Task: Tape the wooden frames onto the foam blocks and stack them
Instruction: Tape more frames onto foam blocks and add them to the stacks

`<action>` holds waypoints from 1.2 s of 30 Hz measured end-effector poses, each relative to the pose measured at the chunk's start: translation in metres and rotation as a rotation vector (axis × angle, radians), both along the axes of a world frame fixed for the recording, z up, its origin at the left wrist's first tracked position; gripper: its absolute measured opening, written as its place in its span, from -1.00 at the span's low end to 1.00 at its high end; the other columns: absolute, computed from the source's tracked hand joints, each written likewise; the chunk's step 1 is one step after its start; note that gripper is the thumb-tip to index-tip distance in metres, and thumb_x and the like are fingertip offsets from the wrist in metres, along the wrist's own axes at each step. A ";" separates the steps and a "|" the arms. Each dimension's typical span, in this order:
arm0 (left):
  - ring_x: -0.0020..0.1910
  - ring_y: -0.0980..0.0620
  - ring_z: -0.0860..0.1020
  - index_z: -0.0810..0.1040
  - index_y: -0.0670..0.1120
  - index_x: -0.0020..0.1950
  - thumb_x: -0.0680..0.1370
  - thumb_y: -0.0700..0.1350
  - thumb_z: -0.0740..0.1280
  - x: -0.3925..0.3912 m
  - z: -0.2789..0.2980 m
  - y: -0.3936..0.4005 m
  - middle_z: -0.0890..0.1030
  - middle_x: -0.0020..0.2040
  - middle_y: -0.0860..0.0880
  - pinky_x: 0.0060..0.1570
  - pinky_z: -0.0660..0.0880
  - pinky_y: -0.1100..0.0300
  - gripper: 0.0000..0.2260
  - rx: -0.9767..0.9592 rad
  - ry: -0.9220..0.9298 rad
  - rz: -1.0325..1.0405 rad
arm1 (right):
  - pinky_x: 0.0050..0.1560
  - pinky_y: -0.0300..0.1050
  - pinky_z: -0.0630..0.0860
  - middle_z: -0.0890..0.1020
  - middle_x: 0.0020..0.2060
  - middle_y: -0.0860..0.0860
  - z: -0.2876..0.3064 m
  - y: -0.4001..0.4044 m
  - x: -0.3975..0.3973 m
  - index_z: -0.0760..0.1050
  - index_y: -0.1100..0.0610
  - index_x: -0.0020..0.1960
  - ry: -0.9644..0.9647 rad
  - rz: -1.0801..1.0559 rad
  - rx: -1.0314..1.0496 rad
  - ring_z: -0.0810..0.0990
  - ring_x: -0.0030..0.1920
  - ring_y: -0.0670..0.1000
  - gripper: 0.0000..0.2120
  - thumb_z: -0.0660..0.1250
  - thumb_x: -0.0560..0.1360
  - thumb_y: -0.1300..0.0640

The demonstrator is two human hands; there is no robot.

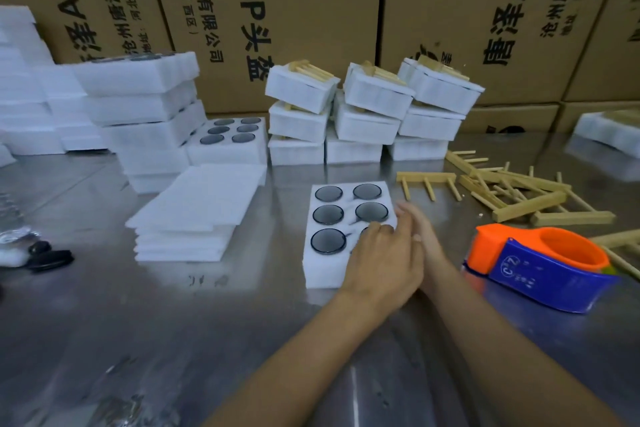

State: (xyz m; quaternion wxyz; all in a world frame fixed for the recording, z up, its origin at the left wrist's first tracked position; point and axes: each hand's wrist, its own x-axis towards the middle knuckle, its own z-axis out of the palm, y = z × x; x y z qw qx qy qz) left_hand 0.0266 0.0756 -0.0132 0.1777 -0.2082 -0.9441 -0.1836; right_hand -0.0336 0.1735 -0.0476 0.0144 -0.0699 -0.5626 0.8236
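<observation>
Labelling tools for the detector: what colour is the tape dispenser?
The tape dispenser is orange with a blue side panel bearing white markings; seen in the head view, right of the hands.

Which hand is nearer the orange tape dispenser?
Right. The right hand lies at the foam block's right edge, toward the tape dispenser; the left hand rests on the block, farther away.

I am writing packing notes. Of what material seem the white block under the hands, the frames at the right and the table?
White block: soft foam, matte, fuzzy cut edges. Frames: pale bare wood, probably unvarnished. Table: likely stainless steel, brushed and reflective.
</observation>
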 end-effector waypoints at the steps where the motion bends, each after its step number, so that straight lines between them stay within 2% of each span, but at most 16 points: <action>1: 0.07 -0.19 0.46 0.41 -0.15 0.31 0.62 -0.09 0.05 -0.002 0.004 -0.007 0.60 0.05 -0.19 0.04 0.33 -0.02 -0.68 0.000 0.035 -0.024 | -0.26 -0.27 0.54 0.57 -0.38 0.00 -0.002 0.000 0.000 0.57 0.01 -0.26 -0.009 0.039 0.013 0.58 -0.29 -0.07 -0.77 0.29 0.55 0.01; 3: 0.12 -0.14 0.49 0.50 -0.09 0.22 0.56 -0.10 0.05 -0.016 0.016 -0.028 0.61 0.07 -0.09 0.18 0.32 -0.03 -0.67 -0.036 0.129 -0.002 | -0.07 -0.08 0.55 0.62 -0.23 0.09 -0.004 -0.002 -0.001 0.62 0.08 -0.12 -0.035 0.041 0.044 0.61 -0.16 0.03 -0.86 0.42 0.40 0.02; 5: 0.29 -0.08 0.44 0.48 0.00 0.31 0.55 -0.09 0.15 -0.035 0.030 -0.058 0.56 0.24 -0.01 0.32 0.25 -0.07 -0.65 -0.051 0.142 0.150 | -0.12 -0.04 0.55 0.66 -0.16 0.14 -0.004 -0.002 -0.002 0.62 0.10 -0.04 -0.076 0.005 0.083 0.63 -0.17 0.09 -0.69 0.48 0.26 0.03; 7: 0.48 -0.12 0.26 0.30 0.00 0.48 0.55 -0.06 0.24 -0.055 0.038 -0.093 0.37 0.45 -0.06 0.45 0.08 -0.21 -0.52 -0.127 -0.002 0.410 | -0.18 -0.05 0.58 0.70 -0.14 0.14 -0.004 -0.002 -0.004 0.64 0.10 0.00 -0.098 -0.007 0.069 0.65 -0.20 0.11 -0.62 0.49 0.20 0.03; 9: 0.56 -0.27 0.07 0.08 -0.05 0.58 0.58 -0.03 0.25 -0.066 0.039 -0.127 0.15 0.56 -0.19 0.48 -0.06 -0.32 -0.39 -0.254 -0.238 0.632 | -0.20 -0.05 0.59 0.70 -0.15 0.13 -0.005 -0.002 -0.004 0.64 0.10 0.00 -0.108 -0.024 0.056 0.65 -0.22 0.11 -0.66 0.49 0.24 0.05; 11: 0.53 -0.38 0.08 0.03 -0.09 0.59 0.60 -0.07 0.22 -0.069 0.033 -0.155 0.09 0.57 -0.29 0.50 -0.01 -0.28 -0.39 -0.329 -0.392 0.769 | -0.26 -0.09 0.58 0.70 -0.18 0.12 -0.006 -0.003 -0.004 0.65 0.09 -0.02 -0.114 -0.050 0.055 0.65 -0.26 0.10 -0.74 0.48 0.30 0.09; 13: 0.42 -0.36 0.30 0.16 -0.14 0.51 0.58 -0.16 0.24 -0.066 0.027 -0.171 0.29 0.45 -0.32 0.41 0.26 -0.11 -0.47 -0.325 -0.384 0.812 | -0.31 -0.13 0.57 0.70 -0.20 0.10 -0.007 -0.003 -0.005 0.65 0.08 -0.02 -0.114 -0.063 0.057 0.64 -0.28 0.08 -0.77 0.47 0.33 0.10; 15: 0.20 -0.27 0.48 0.34 -0.19 0.33 0.54 -0.26 0.25 -0.062 0.024 -0.173 0.50 0.21 -0.26 0.07 0.44 0.02 -0.64 -0.288 -0.225 0.763 | -0.32 -0.15 0.56 0.71 -0.18 0.08 -0.007 -0.003 -0.005 0.65 0.08 0.02 -0.116 -0.071 0.063 0.65 -0.28 0.07 -0.74 0.47 0.33 0.11; 16: 0.11 -0.25 0.51 0.39 -0.20 0.22 0.53 -0.29 0.25 -0.060 0.025 -0.168 0.55 0.11 -0.24 -0.09 0.40 0.05 -0.73 -0.261 -0.130 0.722 | -0.33 -0.15 0.56 0.71 -0.18 0.08 -0.007 -0.003 -0.006 0.65 0.08 0.03 -0.119 -0.075 0.063 0.66 -0.28 0.06 -0.73 0.47 0.33 0.10; 18: 0.03 -0.24 0.53 0.43 -0.19 0.10 0.54 -0.29 0.22 -0.053 0.034 -0.146 0.59 0.02 -0.21 -0.21 0.30 0.06 -0.85 -0.230 0.023 0.619 | -0.35 -0.17 0.56 0.71 -0.20 0.07 -0.008 -0.003 -0.006 0.65 0.08 0.00 -0.107 -0.079 0.060 0.66 -0.31 0.04 -0.76 0.47 0.33 0.11; 21: 0.01 -0.19 0.54 0.47 -0.09 0.11 0.56 -0.17 0.20 -0.036 0.044 -0.092 0.61 0.00 -0.11 -0.20 0.23 0.08 -0.85 -0.301 0.171 0.367 | -0.22 -0.10 0.62 0.72 -0.13 0.09 -0.009 -0.004 -0.006 0.66 0.08 0.00 -0.094 -0.085 0.084 0.67 -0.23 0.05 -0.76 0.47 0.34 0.08; 24: -0.01 -0.15 0.52 0.50 -0.05 0.10 0.58 -0.02 0.20 -0.019 0.033 -0.043 0.58 -0.01 -0.07 -0.13 0.26 0.04 -0.82 -0.270 0.182 0.114 | 0.02 0.04 0.62 0.71 -0.04 0.15 -0.009 -0.004 -0.005 0.66 0.13 0.07 -0.107 -0.113 0.042 0.68 -0.04 0.12 -0.72 0.37 0.46 -0.01; 27: 0.02 -0.09 0.46 0.50 -0.02 0.19 0.61 0.07 0.16 -0.010 0.014 -0.021 0.51 0.04 -0.05 -0.09 0.29 0.07 -0.73 -0.276 0.130 0.028 | -0.25 -0.17 0.60 0.71 -0.16 0.10 -0.008 0.000 -0.002 0.71 0.10 -0.08 -0.060 -0.054 -0.155 0.69 -0.16 0.05 -0.62 0.18 0.59 -0.06; 29: 0.06 -0.06 0.42 0.49 0.01 0.26 0.62 0.11 0.14 -0.010 0.006 -0.021 0.49 0.10 -0.02 -0.03 0.32 0.08 -0.69 -0.280 0.113 0.013 | -0.31 -0.20 0.59 0.72 -0.17 0.11 -0.007 0.004 0.000 0.74 0.09 -0.14 -0.056 -0.010 -0.228 0.70 -0.20 0.04 -0.55 0.16 0.59 -0.12; 33: 0.14 -0.02 0.40 0.47 0.08 0.36 0.60 0.22 0.14 -0.012 0.002 -0.036 0.47 0.22 0.03 0.07 0.33 0.08 -0.60 -0.270 0.089 -0.044 | 0.08 0.06 0.60 0.67 0.13 0.20 -0.006 0.008 0.003 0.57 0.21 0.26 -0.065 0.033 -0.170 0.66 0.09 0.17 -0.61 0.25 0.60 -0.05; 36: 0.21 0.00 0.39 0.45 0.11 0.40 0.59 0.31 0.13 -0.015 0.005 -0.045 0.45 0.27 0.05 0.12 0.31 0.09 -0.53 -0.280 0.048 -0.056 | 0.31 0.17 0.50 0.64 0.21 0.16 -0.004 0.005 0.002 0.49 0.14 0.37 -0.040 0.023 -0.105 0.62 0.21 0.18 -0.62 0.29 0.61 0.00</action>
